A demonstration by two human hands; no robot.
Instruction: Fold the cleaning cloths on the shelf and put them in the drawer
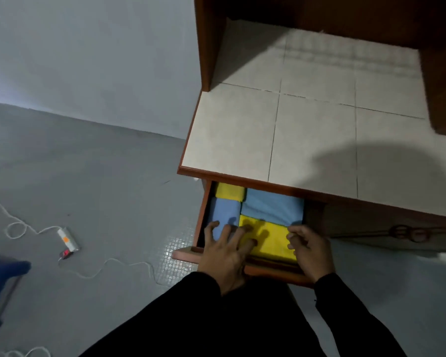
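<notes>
The wooden drawer [271, 269] stands pulled out under the tiled shelf [314, 140]. Inside lie folded cloths: a large yellow cloth [273, 240] at the front, a large blue cloth [272, 206] behind it, a narrow blue cloth [223, 210] at the left and a small yellow cloth [229, 191] at the back left. My left hand [225, 256] lies with spread fingers across the narrow blue cloth and the left edge of the large yellow cloth. My right hand [309, 251] has bent fingers on that yellow cloth's right edge. No cloth lies on the shelf top.
Wooden side panels [206, 42] rise around the shelf's back half. A closed drawer front with a metal handle [410, 233] sits to the right. On the grey floor lie a power strip [68, 242] with a white cord and a blue object [0, 279] at the left edge.
</notes>
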